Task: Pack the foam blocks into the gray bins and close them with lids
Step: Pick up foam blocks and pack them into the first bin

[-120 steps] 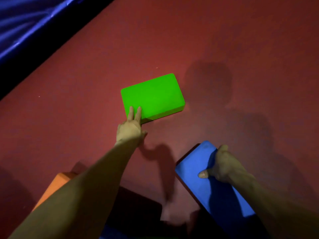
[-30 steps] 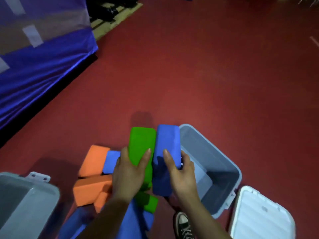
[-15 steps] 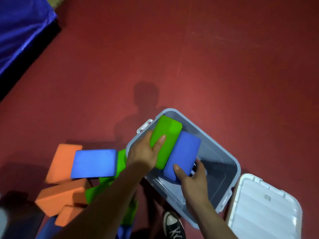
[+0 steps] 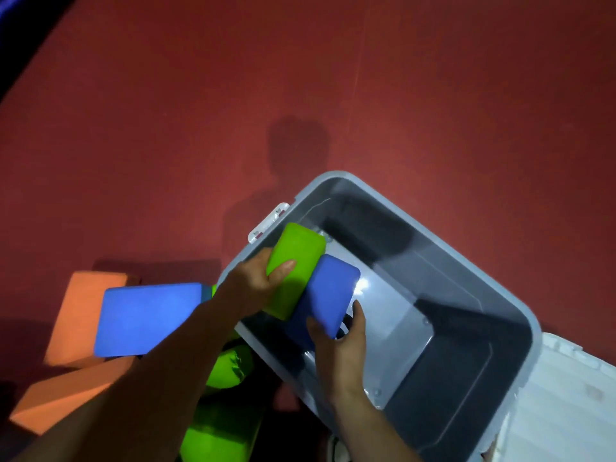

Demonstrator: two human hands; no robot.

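Note:
An open gray bin point(image 4: 473, 261) sits on the red floor, with nothing else visible in it. My left hand point(image 4: 253, 281) grips a green foam block point(image 4: 296, 258) held on edge inside the bin's near left corner. Beside it my right hand point(image 4: 340, 341) grips a blue foam block point(image 4: 328, 291), also on edge and pressed against the green one. Whether the two blocks touch the bin's bottom is hidden.
A white lid point(image 4: 563, 411) lies at the bin's right. Left of the bin is a pile of loose blocks: a blue one point(image 4: 146, 318), orange ones point(image 4: 66, 391) and green ones point(image 4: 216, 435). A shoe tip shows at the bottom edge.
Both hands carried the green and blue blocks from above the pile over to the bin and lowered them deeper into its left corner. The view has tilted down and closer.

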